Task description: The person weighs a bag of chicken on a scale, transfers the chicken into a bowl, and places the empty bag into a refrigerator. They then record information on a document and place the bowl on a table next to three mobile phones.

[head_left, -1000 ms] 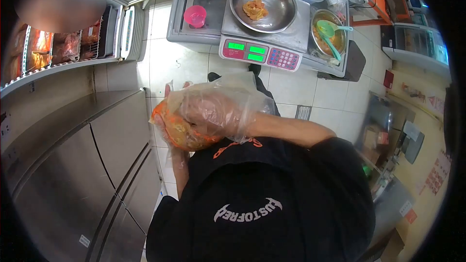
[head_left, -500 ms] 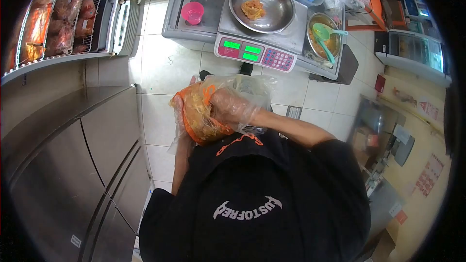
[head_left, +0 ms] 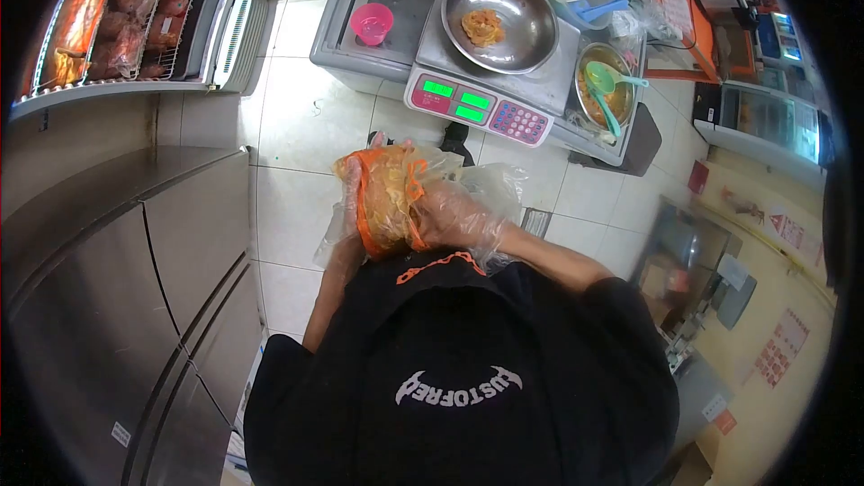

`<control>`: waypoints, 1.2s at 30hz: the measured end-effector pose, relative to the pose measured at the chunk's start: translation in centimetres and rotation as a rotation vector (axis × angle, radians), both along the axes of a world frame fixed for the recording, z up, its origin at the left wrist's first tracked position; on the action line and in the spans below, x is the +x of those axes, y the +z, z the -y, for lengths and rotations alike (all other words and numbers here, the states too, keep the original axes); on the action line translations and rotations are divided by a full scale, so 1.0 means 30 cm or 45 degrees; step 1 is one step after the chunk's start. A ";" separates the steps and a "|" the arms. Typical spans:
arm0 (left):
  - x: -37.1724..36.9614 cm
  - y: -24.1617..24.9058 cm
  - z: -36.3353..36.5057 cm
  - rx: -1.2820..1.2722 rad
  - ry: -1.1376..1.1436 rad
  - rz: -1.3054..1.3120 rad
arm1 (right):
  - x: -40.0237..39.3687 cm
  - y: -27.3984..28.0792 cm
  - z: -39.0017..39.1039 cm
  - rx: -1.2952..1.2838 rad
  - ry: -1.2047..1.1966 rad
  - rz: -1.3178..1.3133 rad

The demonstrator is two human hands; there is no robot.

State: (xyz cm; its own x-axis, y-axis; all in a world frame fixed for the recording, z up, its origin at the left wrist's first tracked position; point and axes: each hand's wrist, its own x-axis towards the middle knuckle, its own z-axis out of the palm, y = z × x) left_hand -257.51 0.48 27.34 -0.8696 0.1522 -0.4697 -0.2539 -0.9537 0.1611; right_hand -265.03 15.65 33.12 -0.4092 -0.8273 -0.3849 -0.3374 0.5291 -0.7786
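Head view only. A clear plastic bag with orange handles (head_left: 389,200), packed with pale yellow-orange food, is held at centre frame, just above the wearer's black cap, well clear of the desk.

Left hand (head_left: 349,209), in a loose transparent glove, is wrapped around the left side of the bag, fingers curled against it. Right hand (head_left: 457,216), gloved the same way, is pressed to the bag's right side, fingers closed on the plastic near an orange handle. Exact pinch point cannot be told; film and glove blur together.

Upper centre of frame: a digital scale (head_left: 477,108) with green readouts sits on the desk (head_left: 360,54); a steel bowl (head_left: 500,20) with a small portion of similar food rests on its platform. Right of it, a second steel bowl (head_left: 605,83) holds sauce and a green ladle (head_left: 608,81). A pink cup (head_left: 373,22) is seen at the left of the scale. Upper left: a chilled display case (head_left: 117,27) with packed food. Left side: a steel cabinet (head_left: 117,288).

Judged step: bag being gathered or closed in both hands. Next move likely calls for the handles to be drawn together while the grip is kept on the bag's body, so nothing is spilled.
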 end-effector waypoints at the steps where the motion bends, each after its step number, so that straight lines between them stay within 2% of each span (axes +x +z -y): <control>1: 0.002 0.002 0.003 -0.007 -0.018 -0.015 | -0.024 -0.002 -0.010 0.061 0.082 0.151; 2: 0.007 -0.002 0.006 -0.007 -0.013 -0.013 | -0.043 -0.003 -0.019 0.119 0.161 0.300; 3: 0.008 -0.014 0.006 0.032 -0.019 0.003 | -0.059 -0.004 -0.032 0.118 0.164 0.295; 5: 0.016 -0.050 0.007 0.074 -0.028 0.021 | -0.085 0.001 -0.058 -0.151 0.069 0.348; 9: 0.018 -0.096 0.010 0.156 -0.013 0.102 | -0.134 0.047 -0.058 -0.254 -0.154 0.438; 11: 0.003 -0.079 0.008 0.158 -0.036 0.083 | -0.104 0.038 -0.029 -0.109 0.014 0.071; 12: -0.007 -0.070 0.007 0.156 -0.045 0.071 | -0.097 0.044 -0.030 -0.109 0.007 0.068; 14: -0.022 -0.062 0.003 0.154 -0.055 0.047 | -0.100 0.064 -0.031 0.207 -0.086 0.263; 15: -0.029 -0.060 0.001 0.152 -0.057 0.038 | -0.099 0.075 -0.012 0.211 -0.084 0.259; 17: -0.035 -0.053 0.000 0.149 -0.054 0.021 | -0.081 0.096 0.051 0.585 -0.106 0.387; 18: -0.036 -0.051 -0.002 0.144 -0.051 0.015 | -0.052 0.043 0.046 0.590 -0.101 0.382; 20: -0.031 -0.058 0.008 0.127 -0.042 0.012 | 0.028 -0.129 0.011 -0.532 -0.566 0.257; 21: -0.028 -0.063 0.012 0.121 -0.041 0.012 | 0.029 -0.150 0.004 -0.535 -0.557 0.250; 23: -0.019 -0.077 0.017 0.111 -0.039 0.019 | 0.021 -0.126 -0.006 -0.431 -0.793 1.079; 24: -0.016 -0.086 0.018 0.113 -0.033 0.020 | 0.002 -0.105 -0.032 -0.424 -0.793 1.080; 26: -0.018 -0.110 0.021 0.115 -0.022 0.029 | -0.104 0.101 -0.027 -0.136 -0.339 0.250; 27: -0.023 -0.119 0.025 0.117 -0.016 0.026 | -0.135 0.148 -0.035 -0.132 -0.328 0.248; 29: -0.034 -0.128 0.027 0.123 -0.007 0.014 | -0.187 0.212 -0.051 -0.228 -0.643 0.601; 30: -0.044 -0.128 0.024 0.128 -0.014 0.005 | -0.218 0.224 -0.059 -0.228 -0.632 0.598; 32: -0.069 -0.098 0.023 0.124 -0.011 -0.008 | -0.267 0.253 -0.080 -0.395 -0.570 0.265; 34: -0.112 -0.054 0.018 0.284 -0.113 0.020 | -0.330 0.377 -0.100 -0.252 -0.918 0.476; 36: -0.121 -0.088 0.013 0.266 -0.096 0.002 | -0.438 0.328 -0.122 -0.765 -1.126 0.254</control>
